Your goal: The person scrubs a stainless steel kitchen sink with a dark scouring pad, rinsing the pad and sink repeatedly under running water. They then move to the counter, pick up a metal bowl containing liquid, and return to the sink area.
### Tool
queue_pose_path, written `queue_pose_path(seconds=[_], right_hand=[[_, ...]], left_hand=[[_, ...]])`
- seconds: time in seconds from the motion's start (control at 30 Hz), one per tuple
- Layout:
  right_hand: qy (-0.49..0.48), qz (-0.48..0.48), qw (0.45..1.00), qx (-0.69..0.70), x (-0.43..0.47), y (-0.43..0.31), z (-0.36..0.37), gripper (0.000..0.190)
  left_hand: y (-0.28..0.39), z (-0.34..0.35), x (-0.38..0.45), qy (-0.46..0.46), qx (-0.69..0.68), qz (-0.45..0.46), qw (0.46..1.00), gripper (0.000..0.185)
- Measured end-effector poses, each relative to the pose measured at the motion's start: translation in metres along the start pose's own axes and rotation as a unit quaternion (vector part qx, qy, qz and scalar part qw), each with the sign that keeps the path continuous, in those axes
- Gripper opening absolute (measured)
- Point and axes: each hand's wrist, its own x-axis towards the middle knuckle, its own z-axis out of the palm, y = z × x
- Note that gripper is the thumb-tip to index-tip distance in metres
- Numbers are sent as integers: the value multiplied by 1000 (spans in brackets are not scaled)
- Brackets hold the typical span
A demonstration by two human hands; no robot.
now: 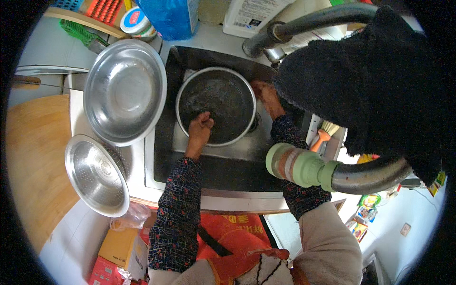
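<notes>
A round metal pan (228, 103) with a dark inside and a pale rim stands in a sink (228, 174). My left hand (200, 131) is over the pan's near left part, fingers bent together; whether it pinches anything is hard to see. My right hand (267, 96) is at the pan's right edge, its fingertips blurred and in shadow, so its contact with the rim cannot be told. A metal basin (126, 89) leans at the sink's left edge, with a perforated metal colander (99, 171) nearer to me.
A faucet pipe with a green nozzle (302, 167) and a black cloth (356, 78) hang over the right side. Behind the sink stand a blue container (171, 17) and a white bottle (249, 16). An orange-handled brush (322, 137) lies right; a wooden board (39, 153) is left.
</notes>
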Motion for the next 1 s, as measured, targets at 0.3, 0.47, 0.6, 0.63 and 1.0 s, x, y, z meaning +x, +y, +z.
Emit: queue_pose_path(seconds=[0.3,0.47,0.6,0.63,1.0], right_hand=[[57,62,995,56,-26,56,-4,20],[103,71,989,82,-8,75,0,20],[186,114,974,68,-21,110,-4,21],[213,128,966,71,-32,119,-7,21],[357,-2,620,-698,-41,57,11,45]], left_hand=[[22,-6,-13,-16,190,-3,982,39],[17,-26,-24,70,-23,4,997,31],[-34,-61,-17,212,190,92,954,30],[-48,-70,-15,221,164,133,952,30],[-4,-93,8,29,52,-333,941,37]])
